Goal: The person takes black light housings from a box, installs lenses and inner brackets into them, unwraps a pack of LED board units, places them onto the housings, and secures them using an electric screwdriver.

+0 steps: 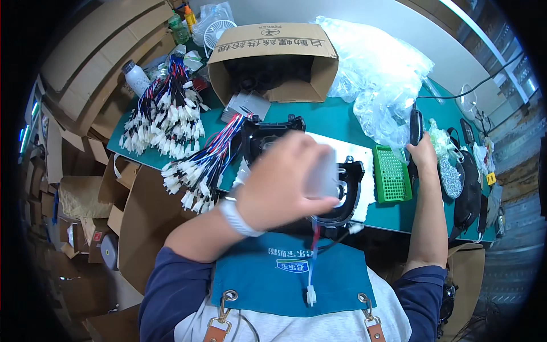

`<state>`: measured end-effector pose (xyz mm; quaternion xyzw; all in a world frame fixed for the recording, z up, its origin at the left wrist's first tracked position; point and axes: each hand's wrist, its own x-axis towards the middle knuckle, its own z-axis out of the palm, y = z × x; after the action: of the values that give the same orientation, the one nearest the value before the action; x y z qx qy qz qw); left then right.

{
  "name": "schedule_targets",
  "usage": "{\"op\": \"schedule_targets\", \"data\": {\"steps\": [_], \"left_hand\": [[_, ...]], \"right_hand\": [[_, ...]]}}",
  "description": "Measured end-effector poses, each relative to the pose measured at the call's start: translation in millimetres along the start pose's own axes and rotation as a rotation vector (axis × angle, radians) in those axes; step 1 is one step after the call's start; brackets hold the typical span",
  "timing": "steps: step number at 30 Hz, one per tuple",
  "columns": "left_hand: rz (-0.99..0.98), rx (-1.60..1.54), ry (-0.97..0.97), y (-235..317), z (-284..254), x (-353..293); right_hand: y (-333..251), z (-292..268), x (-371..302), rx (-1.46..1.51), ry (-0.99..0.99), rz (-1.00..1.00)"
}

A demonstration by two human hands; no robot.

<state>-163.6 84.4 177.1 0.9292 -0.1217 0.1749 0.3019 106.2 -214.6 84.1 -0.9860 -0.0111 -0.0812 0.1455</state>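
My left hand [288,179], blurred by motion, is above a black plastic housing [354,196] and hides its middle. Between its thumb and fingers is a smeared grey flat piece [323,178]. My right hand [423,153] is closed round the lower end of a black handheld tool [417,126], which looks like an electric screwdriver. The housing lies on a white pad [364,157], with a second black part [270,131] of it showing beyond my left hand. From the near side hangs a red and white lead with a white connector [311,295], over my blue apron [342,262].
A green tray with many holes [393,176] stands beside the pad. Bundled wires with white connectors [171,119] fill the left. A cardboard box [273,43] and stacked grey plates [246,106] are behind; clear plastic bags [382,74] lie back right, a black pouch [468,188] far right.
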Motion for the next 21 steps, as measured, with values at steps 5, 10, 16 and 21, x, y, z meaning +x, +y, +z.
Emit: {"op": "schedule_targets", "data": {"steps": [5, 10, 16, 21], "left_hand": [[0.056, 0.16, -0.034, -3.0, 69.7, -1.6], [0.055, 0.197, -0.022, -4.0, 76.7, -1.7], [0.065, 0.148, -0.069, -15.2, 88.1, -2.6], [0.055, 0.115, -0.127, -16.4, 87.0, 3.0]], "right_hand": [[16.1, -11.1, 7.1, 0.108, 0.105, 0.022], [26.1, -45.5, 2.2, 0.886, 0.215, 0.027], [-14.2, -79.0, -55.3, 1.493, 0.597, -0.12], [-45.3, -79.3, -107.3, 1.79, 0.37, -0.382]]}}
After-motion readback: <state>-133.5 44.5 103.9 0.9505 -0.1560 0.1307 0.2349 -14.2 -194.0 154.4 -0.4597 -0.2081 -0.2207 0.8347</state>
